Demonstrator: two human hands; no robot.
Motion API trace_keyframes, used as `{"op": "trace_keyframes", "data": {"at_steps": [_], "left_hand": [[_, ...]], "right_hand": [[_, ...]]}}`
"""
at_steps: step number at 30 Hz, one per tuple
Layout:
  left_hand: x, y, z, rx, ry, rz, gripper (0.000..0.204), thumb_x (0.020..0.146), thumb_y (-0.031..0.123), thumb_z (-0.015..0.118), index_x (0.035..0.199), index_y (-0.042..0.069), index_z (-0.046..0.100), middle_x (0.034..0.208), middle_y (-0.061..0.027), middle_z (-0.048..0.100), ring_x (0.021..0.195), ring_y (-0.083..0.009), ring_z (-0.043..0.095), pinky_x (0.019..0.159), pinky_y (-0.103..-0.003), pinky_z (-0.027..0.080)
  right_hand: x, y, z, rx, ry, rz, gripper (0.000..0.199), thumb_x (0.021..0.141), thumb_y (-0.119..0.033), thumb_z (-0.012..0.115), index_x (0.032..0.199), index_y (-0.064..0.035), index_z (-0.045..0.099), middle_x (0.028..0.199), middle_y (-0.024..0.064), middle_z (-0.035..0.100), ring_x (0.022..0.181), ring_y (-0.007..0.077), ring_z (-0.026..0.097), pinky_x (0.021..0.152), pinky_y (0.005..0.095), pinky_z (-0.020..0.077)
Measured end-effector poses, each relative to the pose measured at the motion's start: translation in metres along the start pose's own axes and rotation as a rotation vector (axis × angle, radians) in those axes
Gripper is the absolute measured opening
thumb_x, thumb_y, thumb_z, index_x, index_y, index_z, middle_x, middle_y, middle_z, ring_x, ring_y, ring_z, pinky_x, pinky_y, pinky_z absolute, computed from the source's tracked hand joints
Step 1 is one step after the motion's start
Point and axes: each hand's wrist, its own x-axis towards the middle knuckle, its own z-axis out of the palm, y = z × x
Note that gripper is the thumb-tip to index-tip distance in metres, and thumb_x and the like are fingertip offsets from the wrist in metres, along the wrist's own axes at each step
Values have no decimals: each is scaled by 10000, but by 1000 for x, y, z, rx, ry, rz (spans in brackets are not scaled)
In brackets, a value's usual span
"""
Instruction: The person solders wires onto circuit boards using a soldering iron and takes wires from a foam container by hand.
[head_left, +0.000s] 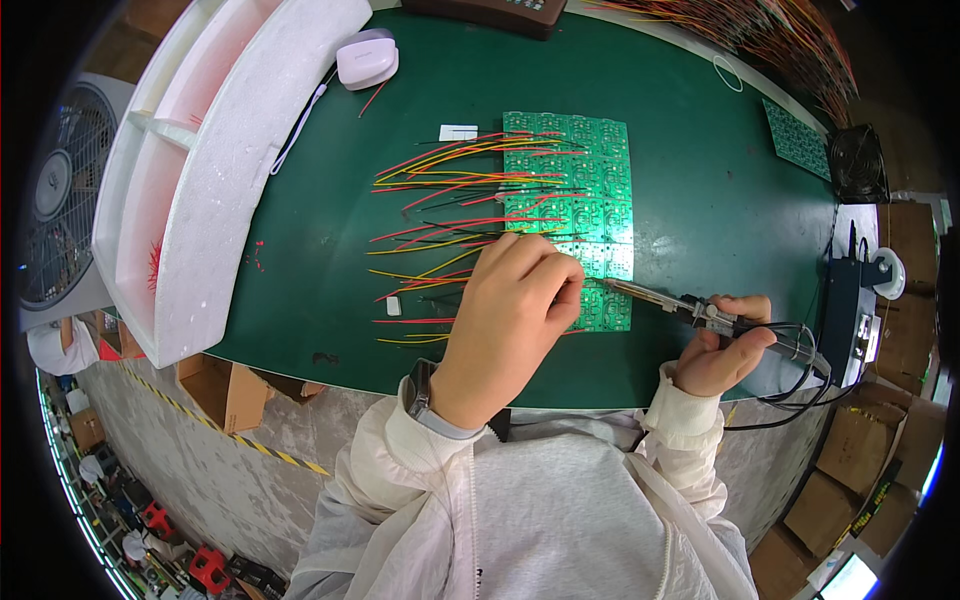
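A green circuit board panel [616,215], divided into several small boards, lies flat on the green work mat. Red, yellow and black wires [430,180] stick out from it to the left in rows. My left hand [515,310] is over the panel's lower left part, its fingers curled closed; whatever they pinch is hidden beneath them. In my right hand [725,350] is a soldering iron [690,306], gripped by its handle. Its tip points left onto the panel, just right of my left fingers. A black cable runs from the iron's rear.
A white foam tray [225,180] with compartments stands left, a lilac case [367,60] beside it. Bundled wires [770,45] lie at the far right, near another green board [797,138] and a small black fan [858,165]. A dark blue box [845,310] sits at the right edge.
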Motion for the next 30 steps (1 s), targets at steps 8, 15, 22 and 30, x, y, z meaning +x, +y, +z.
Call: {"op": "trace_keyframes", "data": {"at_steps": [8,15,22,30], "left_hand": [[0,1,-1,20,3,5,179,569,-66,616,677,48,530,686,-37,504,653,-199,502,583,-298,403],[0,1,0,59,-6,47,188,572,-57,622,688,53,525,690,-37,497,661,-203,497,601,-303,401],[0,2,-3,79,-25,45,190,574,-54,625,696,53,527,699,-37,494,672,-205,497,613,-308,405],[-1,1,0,83,-13,55,197,575,-57,621,704,53,522,702,-42,486,671,-210,493,617,-311,407]], "right_hand": [[0,0,-1,-8,-16,-9,593,838,-567,296,736,-7,460,610,19,428,424,37,313,411,152,238],[-2,2,-3,-31,-19,-37,590,851,-548,286,733,4,460,645,39,432,451,56,326,420,168,249],[-1,1,1,-86,2,-103,569,858,-525,312,725,10,454,657,26,391,486,75,337,439,193,266],[4,-2,4,-96,-47,-159,560,826,-555,365,707,-12,437,559,5,348,445,61,299,410,192,230]]}}
